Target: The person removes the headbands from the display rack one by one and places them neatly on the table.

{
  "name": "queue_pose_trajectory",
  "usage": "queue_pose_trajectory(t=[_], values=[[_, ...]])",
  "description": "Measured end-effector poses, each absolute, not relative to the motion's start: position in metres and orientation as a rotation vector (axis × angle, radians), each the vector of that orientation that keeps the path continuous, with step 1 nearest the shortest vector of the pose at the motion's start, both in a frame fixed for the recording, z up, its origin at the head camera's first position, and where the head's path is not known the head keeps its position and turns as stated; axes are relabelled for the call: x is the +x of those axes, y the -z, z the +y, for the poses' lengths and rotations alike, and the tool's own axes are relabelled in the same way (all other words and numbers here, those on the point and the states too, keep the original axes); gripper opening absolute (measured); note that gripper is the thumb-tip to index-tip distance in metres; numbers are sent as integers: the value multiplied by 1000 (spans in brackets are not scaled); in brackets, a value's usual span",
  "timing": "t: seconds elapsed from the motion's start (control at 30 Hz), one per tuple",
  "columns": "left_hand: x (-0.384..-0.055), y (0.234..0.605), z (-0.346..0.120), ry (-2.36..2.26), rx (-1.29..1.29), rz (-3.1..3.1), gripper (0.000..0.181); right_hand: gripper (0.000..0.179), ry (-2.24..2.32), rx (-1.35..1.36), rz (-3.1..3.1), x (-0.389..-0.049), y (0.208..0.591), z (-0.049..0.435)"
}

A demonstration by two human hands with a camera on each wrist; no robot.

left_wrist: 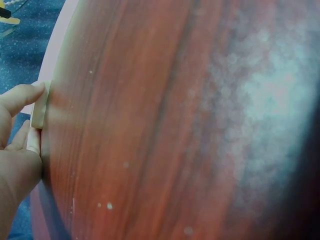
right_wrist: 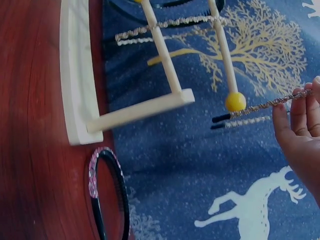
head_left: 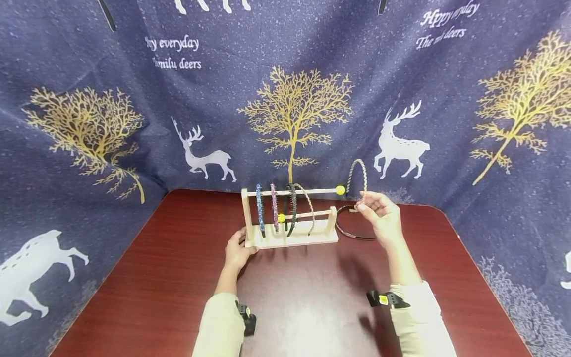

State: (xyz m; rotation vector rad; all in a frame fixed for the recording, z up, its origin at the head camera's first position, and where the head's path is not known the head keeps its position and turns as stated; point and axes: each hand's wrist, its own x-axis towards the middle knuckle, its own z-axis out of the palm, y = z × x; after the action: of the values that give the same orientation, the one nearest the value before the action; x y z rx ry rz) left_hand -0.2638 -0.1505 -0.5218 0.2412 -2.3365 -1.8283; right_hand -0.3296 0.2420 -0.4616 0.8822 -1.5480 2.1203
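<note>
My left hand [head_left: 238, 250] grips the left end of a pale wooden headband stand [head_left: 321, 238]; in the left wrist view the thumb and fingers pinch its base [left_wrist: 40, 107]. My right hand [head_left: 382, 218] pinches a beige braided headband [head_left: 365, 174] by one side, with its arch upward. That headband is just off the yellow ball [head_left: 340, 190] at the right end of the upper rod. In the right wrist view its dark tips [right_wrist: 220, 119] are close beside the ball. Blue [head_left: 259, 208], pink [head_left: 274, 208], black [head_left: 293, 210] and beige [head_left: 308, 196] headbands hang on the upper rod.
A black headband with pink glitter [right_wrist: 94, 175] lies on the reddish-brown table [head_left: 178, 277], right of the stand. The lower rod ends in another yellow ball [head_left: 281, 218]. A blue cloth [head_left: 321, 148] printed with deer and trees hangs behind the table.
</note>
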Motion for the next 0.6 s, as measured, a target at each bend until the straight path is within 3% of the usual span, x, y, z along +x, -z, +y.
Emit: queue_pose_trajectory(t=[0.13, 0.23, 0.37, 0.6], values=[[-264, 522, -151, 1837, 232, -2332, 73, 43, -2131, 865, -1510, -374, 521, 283], [-264, 523, -151, 1844, 237, -2326, 73, 46, -2143, 781, -1488, -382, 536, 300], [-265, 524, -151, 1845, 240, -2316, 73, 46, -2009, 716, -1592, -377, 539, 316], [-266, 524, -151, 1845, 254, -2319, 73, 37, -1916, 614, -1749, -338, 524, 324]])
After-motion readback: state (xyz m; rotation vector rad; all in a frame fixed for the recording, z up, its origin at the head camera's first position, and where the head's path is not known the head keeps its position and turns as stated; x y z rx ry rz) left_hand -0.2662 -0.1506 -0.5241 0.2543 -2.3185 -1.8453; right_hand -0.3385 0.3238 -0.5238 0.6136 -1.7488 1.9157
